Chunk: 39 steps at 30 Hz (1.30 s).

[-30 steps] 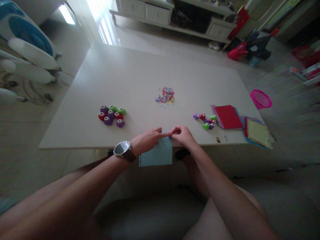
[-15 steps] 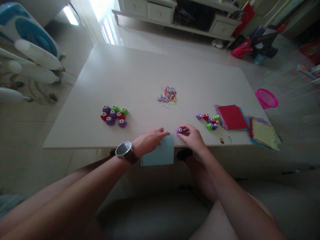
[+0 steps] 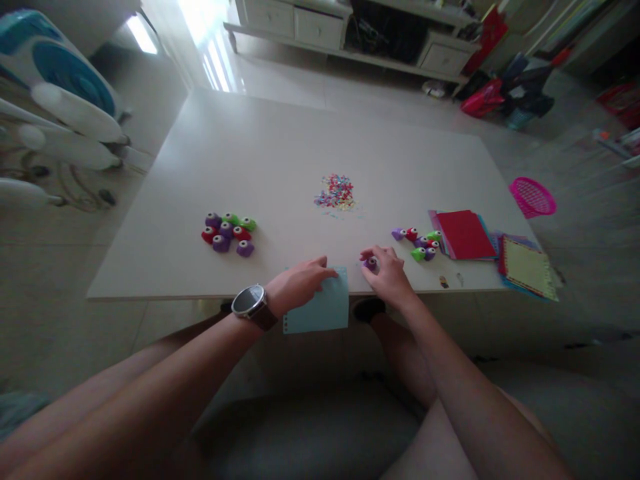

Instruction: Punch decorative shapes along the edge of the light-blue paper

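While hands (image 3: 387,275) rest apart, paper (image 3: 327,310) lies under the left (image 3: 300,285)

I count eight eyed figures (image 3: 227,231) left, seven more figures (image 3: 421,242) right, one purple figure (image 3: 370,264) at my right hand (image 3: 387,272), one blue sheet (image 3: 320,312), two paper stacks (image 3: 465,235), one pink basket (image 3: 533,197).

The pale bench (image 3: 270,150) carries a heap of multicoloured bits (image 3: 339,192) mid-surface, one cluster of purple, green and red pieces (image 3: 221,244) leftward, and a smaller cluster (image 3: 419,253) beside red-topped sheets (image 3: 466,235). A light-blue sheet (image 3: 320,315) overhangs the near edge.
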Available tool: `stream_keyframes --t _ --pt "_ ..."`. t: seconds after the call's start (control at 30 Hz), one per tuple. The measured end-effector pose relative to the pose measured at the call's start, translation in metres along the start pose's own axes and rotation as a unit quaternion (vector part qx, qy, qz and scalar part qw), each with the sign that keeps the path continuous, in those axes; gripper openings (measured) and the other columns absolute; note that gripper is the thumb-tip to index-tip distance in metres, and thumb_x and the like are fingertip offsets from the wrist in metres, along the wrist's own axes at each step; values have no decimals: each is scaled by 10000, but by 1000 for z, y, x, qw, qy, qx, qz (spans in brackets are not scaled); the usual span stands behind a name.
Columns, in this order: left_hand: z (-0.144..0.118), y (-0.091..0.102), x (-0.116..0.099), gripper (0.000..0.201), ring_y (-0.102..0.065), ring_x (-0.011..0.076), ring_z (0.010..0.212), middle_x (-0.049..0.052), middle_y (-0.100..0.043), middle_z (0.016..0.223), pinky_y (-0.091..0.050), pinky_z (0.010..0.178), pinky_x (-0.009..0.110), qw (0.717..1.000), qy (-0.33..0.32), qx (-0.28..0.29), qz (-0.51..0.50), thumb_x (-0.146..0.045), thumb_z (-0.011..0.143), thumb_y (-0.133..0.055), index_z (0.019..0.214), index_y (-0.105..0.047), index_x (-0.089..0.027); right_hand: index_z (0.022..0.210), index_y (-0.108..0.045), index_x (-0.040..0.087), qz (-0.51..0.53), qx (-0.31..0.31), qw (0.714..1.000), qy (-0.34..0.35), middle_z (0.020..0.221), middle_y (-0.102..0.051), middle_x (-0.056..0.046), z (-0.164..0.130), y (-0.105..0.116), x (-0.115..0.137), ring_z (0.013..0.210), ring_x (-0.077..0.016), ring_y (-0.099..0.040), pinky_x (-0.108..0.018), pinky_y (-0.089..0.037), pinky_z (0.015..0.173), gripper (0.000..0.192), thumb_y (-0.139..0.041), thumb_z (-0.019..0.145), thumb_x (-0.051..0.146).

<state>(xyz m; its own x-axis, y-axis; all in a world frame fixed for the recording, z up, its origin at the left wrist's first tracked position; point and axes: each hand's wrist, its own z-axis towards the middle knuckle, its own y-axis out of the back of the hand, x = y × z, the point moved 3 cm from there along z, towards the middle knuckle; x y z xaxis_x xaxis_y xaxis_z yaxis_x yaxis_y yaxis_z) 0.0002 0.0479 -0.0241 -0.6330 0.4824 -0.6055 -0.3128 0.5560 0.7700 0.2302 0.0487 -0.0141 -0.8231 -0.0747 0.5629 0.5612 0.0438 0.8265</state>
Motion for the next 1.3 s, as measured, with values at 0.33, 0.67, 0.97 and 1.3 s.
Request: stream_keyframes --t 0.33,0.67,0.97,1.3 --pt "-1 -1 -1 530 -664 174 924 75 -651 1147 -528 846 267 1000 -4 -3 -5 -31 904 -561 1352 -710 -273 1455 -594 315 -26 46 997 49 1549 -599 -123 -6 -13 -4 1499 -400 -409 -665 -347 1118 633 -634 835 194" --pt "0 -3 3 569 -658 159 917 66 -633 1134 -510 841 252 1000 -2 -5 -19 -3 888 -548 1361 -706 -277 1193 -676 192 -13 -23 999 48 1141 -712 -126 1 -11 -16 1077 -313 -633 -497 -525 999 466 -617 739 103" --pt "7 7 -8 409 -683 202 1037 94 -664 1221 -543 956 334 997 2 -62 -39 -91 968 -565 1345 -665 -215 1132 -650 217 65 -50 996 23 1044 -697 -81 0 -6 -9 940 -234 -677 -412 -571 899 365 -596 786 116" --pt "12 11 -15 443 -713 183 813 62 -766 937 -555 656 274 908 99 -138 -382 -460 775 -894 1013 -656 -172 1236 -617 274 111 -8 983 147 1127 -743 -74 -25 -14 37 1058 -248 -722 -432 -590 964 308 -662 932 273"
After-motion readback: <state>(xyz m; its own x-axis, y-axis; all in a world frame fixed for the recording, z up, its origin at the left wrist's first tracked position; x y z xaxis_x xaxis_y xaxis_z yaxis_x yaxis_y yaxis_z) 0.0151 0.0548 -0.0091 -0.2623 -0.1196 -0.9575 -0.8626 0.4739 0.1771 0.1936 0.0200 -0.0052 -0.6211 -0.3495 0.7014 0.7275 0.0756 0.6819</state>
